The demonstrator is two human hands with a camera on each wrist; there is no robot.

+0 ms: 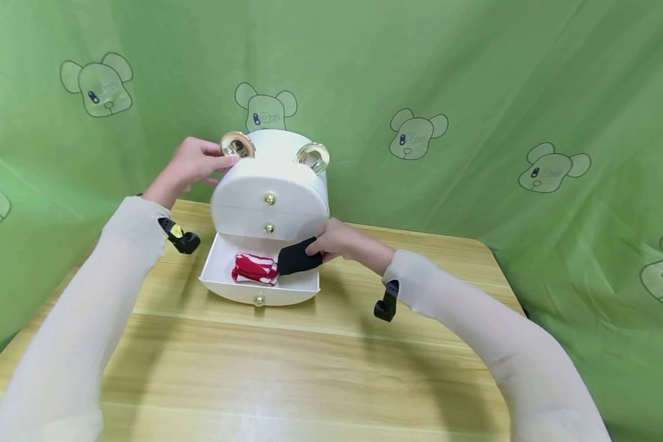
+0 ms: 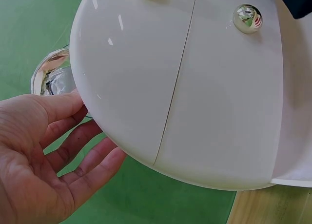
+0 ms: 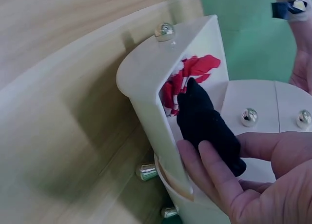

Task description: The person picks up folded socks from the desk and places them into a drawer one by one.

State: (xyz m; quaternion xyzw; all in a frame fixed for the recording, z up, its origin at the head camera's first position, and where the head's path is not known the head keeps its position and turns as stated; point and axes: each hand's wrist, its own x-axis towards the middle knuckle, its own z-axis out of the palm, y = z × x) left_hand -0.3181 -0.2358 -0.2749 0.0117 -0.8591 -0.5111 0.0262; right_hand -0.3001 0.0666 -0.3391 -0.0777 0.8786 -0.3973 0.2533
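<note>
A white rounded cabinet (image 1: 271, 212) with gold knobs stands with its bottom drawer (image 1: 215, 276) pulled out. My right hand (image 1: 334, 239) pinches a folded black cloth (image 1: 298, 258) between thumb and fingers, over the right part of that drawer. A red-and-white bundled cloth (image 1: 254, 269) lies in the drawer to its left; in the right wrist view the black cloth (image 3: 204, 124) partly overlaps it. My left hand (image 1: 196, 162) rests at the cabinet's upper left side, beside a shiny gold dome (image 1: 237, 146). In the left wrist view, its thumb and fingertips (image 2: 114, 158) meet the cabinet's rounded edge.
A second gold dome (image 1: 312, 158) sits on the cabinet's upper right. Two drawers above the pulled-out one are closed. The cabinet stands on a wooden table (image 1: 320, 362), near its back edge. Behind hangs a green curtain (image 1: 353, 61) printed with bear heads.
</note>
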